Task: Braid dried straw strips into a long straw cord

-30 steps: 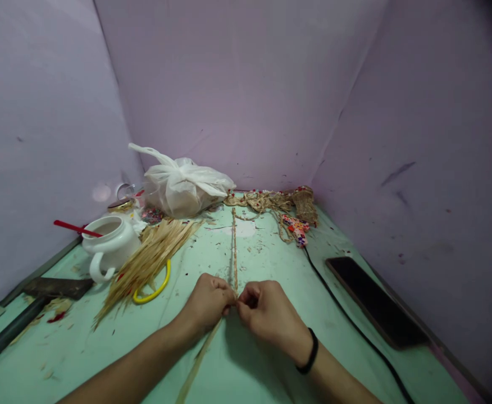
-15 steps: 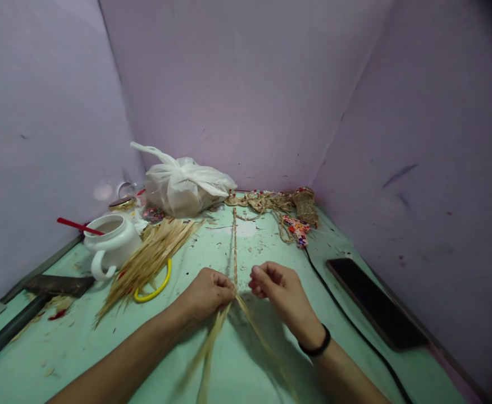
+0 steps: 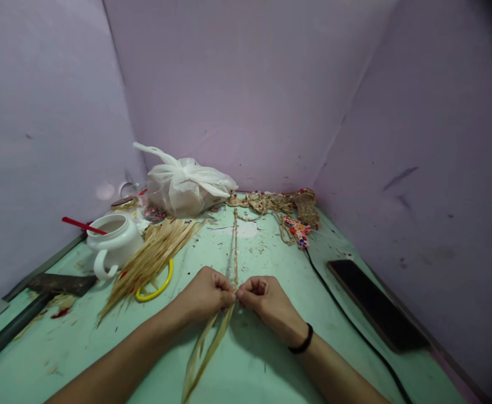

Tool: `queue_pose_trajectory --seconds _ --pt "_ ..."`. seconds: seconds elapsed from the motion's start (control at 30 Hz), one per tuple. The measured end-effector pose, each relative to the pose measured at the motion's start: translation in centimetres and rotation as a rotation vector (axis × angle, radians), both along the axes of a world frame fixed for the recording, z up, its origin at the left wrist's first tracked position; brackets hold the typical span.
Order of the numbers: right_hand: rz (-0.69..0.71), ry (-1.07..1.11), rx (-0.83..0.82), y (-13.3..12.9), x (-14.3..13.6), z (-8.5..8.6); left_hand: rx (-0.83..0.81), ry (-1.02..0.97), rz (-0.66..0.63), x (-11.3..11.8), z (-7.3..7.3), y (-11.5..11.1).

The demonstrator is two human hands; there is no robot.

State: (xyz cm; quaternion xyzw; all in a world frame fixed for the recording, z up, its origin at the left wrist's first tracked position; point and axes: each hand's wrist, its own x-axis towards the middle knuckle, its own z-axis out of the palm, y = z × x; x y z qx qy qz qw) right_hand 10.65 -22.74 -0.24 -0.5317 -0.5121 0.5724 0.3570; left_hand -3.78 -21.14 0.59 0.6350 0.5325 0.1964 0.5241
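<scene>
A thin braided straw cord [image 3: 236,247] runs straight away from me along the green table. At its near end my left hand [image 3: 212,293] is closed, thumb and fingertips pinching the braid. Against it, on the other side, my right hand [image 3: 267,303] is closed too, its thumb and index finger pinching the same spot; a dark band circles that wrist. Loose flat straw strands [image 3: 212,350] trail from under the fingers toward me and to the left. Exactly which strand each hand grips is hidden by the fingertips.
Left of my hands lie a bundle of dry straw [image 3: 157,252], a yellow loop [image 3: 164,289], a white pot [image 3: 117,241] and a dark long-handled tool [image 3: 67,284]. Behind stand a white plastic bag [image 3: 187,188] and braided pieces [image 3: 267,201]. A phone [image 3: 376,303] and black cable [image 3: 334,300] lie right.
My right hand has moved left and down from beside the braid, closing at its near end. The strand trailing right now hangs left with the others. My left hand keeps its pinch.
</scene>
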Motion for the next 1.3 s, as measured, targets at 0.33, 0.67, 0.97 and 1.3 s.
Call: queue_pose_trajectory --seconds 0.33,0.67,0.97,1.3 --pt "-0.056 0.030 0.014 -0.4 -0.5 -0.7 0.074 0.187 -0.131 -0.7 0.7 -1.0" --pt "-0.093 0.133 -0.020 -0.6 -0.8 -1.1 0.399 0.546 -0.078 1.1 1.0 -4.2" --pt "0.005 0.217 -0.091 -0.3 -0.3 -0.2 -0.179 -0.049 0.066 -0.1 2.4 -1.1" --pt "0.081 -0.337 0.249 -0.3 0.7 -1.0 -0.099 0.009 0.114 0.6 -0.1 -0.7"
